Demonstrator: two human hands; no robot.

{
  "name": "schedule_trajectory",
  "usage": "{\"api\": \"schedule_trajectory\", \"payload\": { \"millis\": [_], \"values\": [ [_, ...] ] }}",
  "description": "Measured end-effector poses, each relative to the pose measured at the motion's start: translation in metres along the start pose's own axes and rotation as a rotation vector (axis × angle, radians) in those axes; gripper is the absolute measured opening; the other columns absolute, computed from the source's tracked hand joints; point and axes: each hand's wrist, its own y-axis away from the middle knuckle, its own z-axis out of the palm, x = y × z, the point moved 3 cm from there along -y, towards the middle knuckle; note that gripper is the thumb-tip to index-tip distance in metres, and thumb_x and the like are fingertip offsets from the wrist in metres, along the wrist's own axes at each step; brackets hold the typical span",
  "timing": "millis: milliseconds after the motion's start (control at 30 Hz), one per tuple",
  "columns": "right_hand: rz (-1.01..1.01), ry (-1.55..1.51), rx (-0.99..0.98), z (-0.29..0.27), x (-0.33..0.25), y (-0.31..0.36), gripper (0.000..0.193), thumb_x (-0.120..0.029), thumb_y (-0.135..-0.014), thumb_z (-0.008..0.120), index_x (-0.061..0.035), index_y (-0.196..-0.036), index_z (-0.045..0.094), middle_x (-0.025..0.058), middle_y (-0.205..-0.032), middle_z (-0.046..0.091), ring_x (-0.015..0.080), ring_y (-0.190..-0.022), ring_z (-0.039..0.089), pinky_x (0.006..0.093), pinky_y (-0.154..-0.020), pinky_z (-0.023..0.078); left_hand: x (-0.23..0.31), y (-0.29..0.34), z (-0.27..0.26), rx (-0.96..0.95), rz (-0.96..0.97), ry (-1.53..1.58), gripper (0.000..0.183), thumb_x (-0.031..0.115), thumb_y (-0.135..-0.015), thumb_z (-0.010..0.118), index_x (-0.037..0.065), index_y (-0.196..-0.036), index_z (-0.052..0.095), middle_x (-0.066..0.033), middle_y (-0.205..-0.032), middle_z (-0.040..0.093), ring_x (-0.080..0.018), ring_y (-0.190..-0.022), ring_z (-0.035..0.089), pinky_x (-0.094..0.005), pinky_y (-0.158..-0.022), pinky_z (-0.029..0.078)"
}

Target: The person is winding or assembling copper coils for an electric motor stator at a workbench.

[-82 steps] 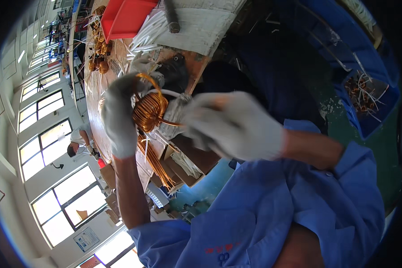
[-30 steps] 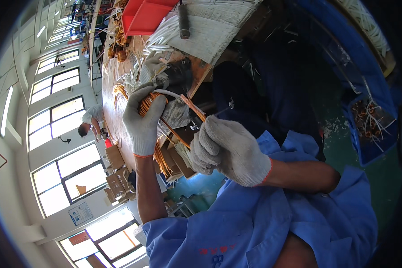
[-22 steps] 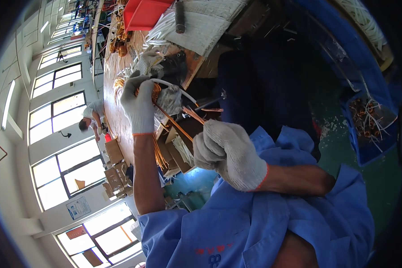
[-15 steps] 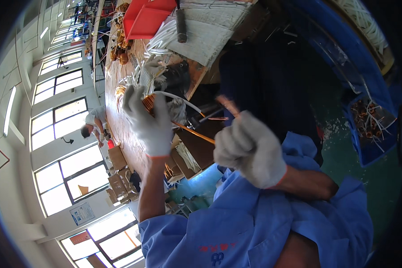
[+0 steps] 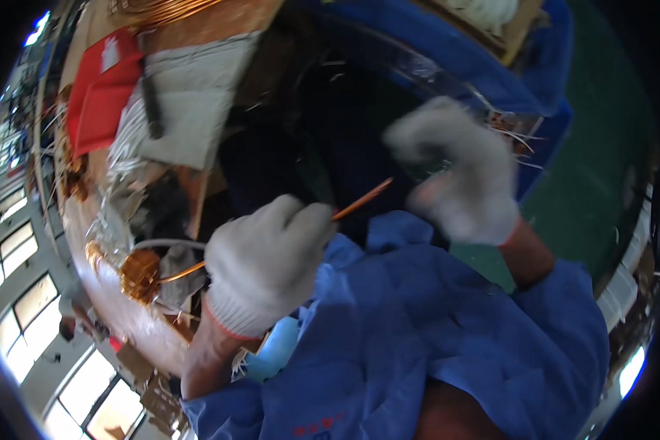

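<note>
My left hand, in a white knit glove, is closed around a copper wire. The wire's bare end sticks out past the fingers to the right. On the other side it runs to a wound copper coil at the workbench edge, with a white sleeve arching beside it. My right hand, gloved too and smeared by motion, is raised to the right of the wire end, apart from it. Its thumb and fingers are spread, with no held thing visible between them.
The wooden workbench carries a red bin, white sleeves, a dark-handled tool and a pale sheet. Blue crates stand at the right, one holding wire scraps. Far left, another person bends over the bench.
My left hand has gone from spread beside the coil to closed on the wire. My right hand has left the wire and swung right. The view has turned.
</note>
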Motion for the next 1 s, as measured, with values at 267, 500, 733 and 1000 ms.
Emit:
{"api": "schedule_trajectory", "payload": {
  "millis": [267, 500, 733, 1000],
  "values": [
    [-0.272, 0.32, -0.367, 0.027, -0.014, 0.004, 0.022, -0.028, -0.091, 0.084, -0.009, -0.093, 0.073, 0.0072, -0.077, 0.065, 0.0257, -0.074, 0.069, 0.039, -0.055, 0.054, 0.022, -0.011, -0.011, -0.093, -0.034, 0.202, 0.016, 0.001, -0.091, 0.077, 0.004, -0.107, 0.079, -0.014, -0.088, 0.07, -0.0347, -0.069, 0.072, -0.0396, -0.06, 0.055],
    [-0.242, 0.395, -0.217, -0.017, -0.006, 0.02, 0.033, -0.031, -0.082, 0.09, -0.0076, -0.099, 0.074, 0.0041, -0.079, 0.063, 0.0246, -0.07, 0.066, 0.0392, -0.057, 0.052, 0.031, -0.022, -0.009, -0.101, -0.233, 0.546, 0.01, 0.001, -0.096, 0.072, -0.004, -0.103, 0.078, -0.0151, -0.087, 0.074, -0.0258, -0.076, 0.074, -0.0353, -0.068, 0.056],
    [-0.593, 0.531, -0.217, 0.012, -0.021, 0.004, 0.019, -0.025, -0.082, 0.077, -0.0088, -0.093, 0.073, 0.0012, -0.074, 0.057, 0.0193, -0.066, 0.062, 0.0364, -0.054, 0.051, 0.023, -0.026, -0.015, -0.277, -0.305, 0.695, 0.011, 0.005, -0.098, 0.074, -0.005, -0.102, 0.077, -0.0208, -0.085, 0.074, -0.0319, -0.072, 0.074, -0.0366, -0.067, 0.057],
    [-0.334, 0.868, 0.029, -0.094, 0.048, -0.022, 0.009, -0.014, -0.087, 0.075, -0.0167, -0.095, 0.072, 0.0062, -0.085, 0.067, 0.0303, -0.075, 0.07, 0.0439, -0.064, 0.058, 0.023, -0.029, -0.016, -0.199, -0.295, 0.702, 0.013, 0.006, -0.094, 0.075, -0.005, -0.1, 0.08, -0.0213, -0.09, 0.079, -0.0297, -0.078, 0.08, -0.0353, -0.071, 0.061]
  ]
}}
